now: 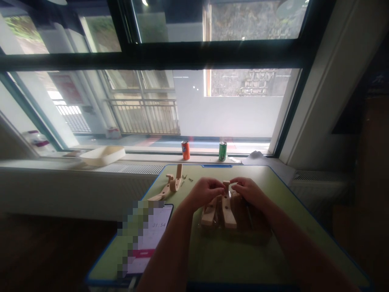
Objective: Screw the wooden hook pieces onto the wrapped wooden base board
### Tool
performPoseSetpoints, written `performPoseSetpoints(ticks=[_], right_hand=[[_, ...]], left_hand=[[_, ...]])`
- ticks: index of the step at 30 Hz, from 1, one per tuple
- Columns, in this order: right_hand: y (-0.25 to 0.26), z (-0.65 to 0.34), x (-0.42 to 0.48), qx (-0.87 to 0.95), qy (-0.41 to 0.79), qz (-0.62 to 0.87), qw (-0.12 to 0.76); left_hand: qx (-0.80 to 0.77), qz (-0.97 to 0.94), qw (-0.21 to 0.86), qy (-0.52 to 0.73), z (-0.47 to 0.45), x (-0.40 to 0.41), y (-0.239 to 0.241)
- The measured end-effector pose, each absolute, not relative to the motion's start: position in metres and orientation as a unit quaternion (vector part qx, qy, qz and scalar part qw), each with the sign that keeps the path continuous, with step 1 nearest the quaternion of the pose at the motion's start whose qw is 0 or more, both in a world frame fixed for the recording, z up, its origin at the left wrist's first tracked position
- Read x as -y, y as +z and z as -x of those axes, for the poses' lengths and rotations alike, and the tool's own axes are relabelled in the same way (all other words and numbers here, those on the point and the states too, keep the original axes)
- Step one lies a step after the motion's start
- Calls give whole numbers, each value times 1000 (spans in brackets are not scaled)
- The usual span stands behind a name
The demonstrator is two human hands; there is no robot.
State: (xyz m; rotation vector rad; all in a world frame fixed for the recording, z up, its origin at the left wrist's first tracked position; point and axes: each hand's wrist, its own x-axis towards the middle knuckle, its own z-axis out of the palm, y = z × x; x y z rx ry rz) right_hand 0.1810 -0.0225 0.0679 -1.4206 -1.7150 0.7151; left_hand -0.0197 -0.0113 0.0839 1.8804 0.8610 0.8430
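Note:
A pale wooden hook-shaped piece (228, 215) with dark holes lies lengthwise on the green table, its raised tip between my hands. My left hand (210, 190) has its fingers curled in a pinch at the left of that tip. From the right, my right hand (247, 190) bends its fingertips onto the same tip. Beside it on the left lies a second pale wooden piece (208, 217). Clear plastic wrapping (235, 199) shines around these parts, with a brownish shadowed area under my right hand. The exact finger contact is small and partly hidden.
More wooden hook pieces (170, 187) and several small screws (191, 179) lie at the table's far left. A phone (152, 239) showing a timer rests by my left forearm. An orange can (185, 150), a green can (223, 151) and a cream tray (103, 156) stand on the windowsill.

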Motion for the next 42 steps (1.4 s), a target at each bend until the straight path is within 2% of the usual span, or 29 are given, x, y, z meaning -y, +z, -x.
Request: performPoseSetpoints(ticks=[11, 16, 23, 36, 42], right_hand=[[68, -182, 24, 700, 278, 537, 380], [70, -182, 25, 741, 293, 490, 354], [70, -179, 25, 722, 270, 526, 361], [69, -180, 25, 746, 258, 509, 344], [68, -179, 23, 747, 216, 537, 328]], left_hand=[[-332, -751, 483, 305, 18, 5, 73], [-337, -757, 465, 311, 17, 2, 66], [-343, -761, 464, 296, 15, 2, 65], [-353, -815, 353, 295, 11, 4, 67], [-332, -838, 320, 292, 13, 7, 72]])
